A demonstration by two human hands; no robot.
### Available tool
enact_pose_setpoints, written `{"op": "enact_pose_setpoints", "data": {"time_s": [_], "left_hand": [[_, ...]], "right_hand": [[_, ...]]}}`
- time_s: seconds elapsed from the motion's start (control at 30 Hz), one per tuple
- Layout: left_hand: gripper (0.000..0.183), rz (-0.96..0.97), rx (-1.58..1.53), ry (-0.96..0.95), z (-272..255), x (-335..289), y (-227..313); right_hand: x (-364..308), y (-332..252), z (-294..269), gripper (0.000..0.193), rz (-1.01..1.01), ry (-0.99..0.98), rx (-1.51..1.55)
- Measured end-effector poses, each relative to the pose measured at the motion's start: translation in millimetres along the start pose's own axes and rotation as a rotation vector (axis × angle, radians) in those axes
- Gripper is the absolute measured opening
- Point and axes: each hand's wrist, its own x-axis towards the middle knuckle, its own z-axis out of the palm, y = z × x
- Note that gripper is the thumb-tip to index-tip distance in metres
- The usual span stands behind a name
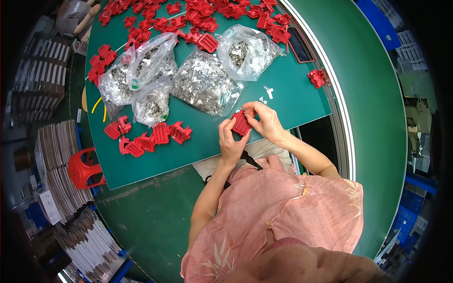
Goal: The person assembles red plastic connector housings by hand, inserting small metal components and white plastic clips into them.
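Observation:
A ribbed red plastic part (242, 123) is held over the near edge of the green table (179, 155). My left hand (231, 144) is closed around its left and lower sides, thumb beneath and fingers along the edge. At its upper right corner, my right hand (266, 121) is closed with thumb and fingers against it. Whether a small metal piece is also between those fingertips is hidden. Just beyond my hands lie a few loose small silvery pieces (269, 92). A clear bag of small metal pieces (205, 85) rests beyond my left hand.
More clear bags (153, 101) stand left of centre, near yellow-handled pliers (97, 104). Red parts (160, 133) lie at the near left and in a heap (200, 14) at the back. A phone (300, 45) lies by the right rail. A red stool (84, 167) stands left; another person (75, 16) sits at far left.

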Motion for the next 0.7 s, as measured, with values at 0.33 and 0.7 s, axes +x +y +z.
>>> {"op": "enact_pose_setpoints", "data": {"time_s": [0.33, 0.7], "left_hand": [[0.063, 0.033, 0.010, 0.003, 0, 0, -1], [0.063, 0.039, 0.015, -0.012, -2, 0, -2]], "right_hand": [[-4, 2, 8, 0.021, -0.130, 0.113, -0.079], [14, 29, -4, 0.036, 0.238, -0.157, 0.245]]}}
